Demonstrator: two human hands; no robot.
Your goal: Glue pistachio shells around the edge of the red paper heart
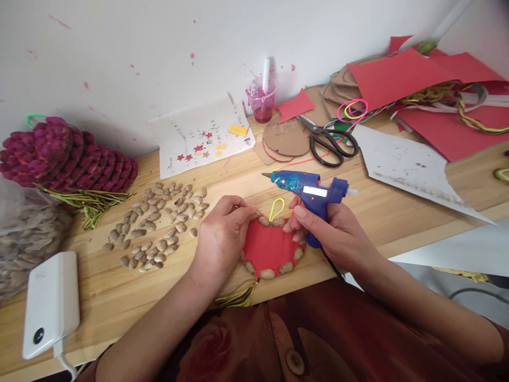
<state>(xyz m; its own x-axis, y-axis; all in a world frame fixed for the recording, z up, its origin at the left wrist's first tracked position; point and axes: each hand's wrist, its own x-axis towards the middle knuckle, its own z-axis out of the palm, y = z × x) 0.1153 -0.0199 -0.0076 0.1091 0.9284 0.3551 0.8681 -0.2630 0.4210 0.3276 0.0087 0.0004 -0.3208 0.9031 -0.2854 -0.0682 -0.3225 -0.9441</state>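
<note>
A red paper disc [262, 246] lies near the table's front edge, ringed with peanuts in their shells [268, 274]. A yellow cord loop [277, 208] sticks out at its top and a green-and-yellow tassel [238, 296] at its bottom. My left hand [222, 239] is closed at the disc's upper left rim, its fingertips pinching a peanut there, mostly hidden. In my right hand [330, 223] is a blue hot glue gun [306, 185], nozzle pointing left above the disc, its small light lit. Some right fingertips reach the disc's upper right rim.
Loose peanuts [153, 212] are spread at left, near a stack of finished purple pieces [71, 154], a bag [27, 239] and a white power bank [51, 302]. Behind stand a sheet with star stickers [175, 138], a paint cup [261, 101], scissors [328, 146] and red paper [405, 74].
</note>
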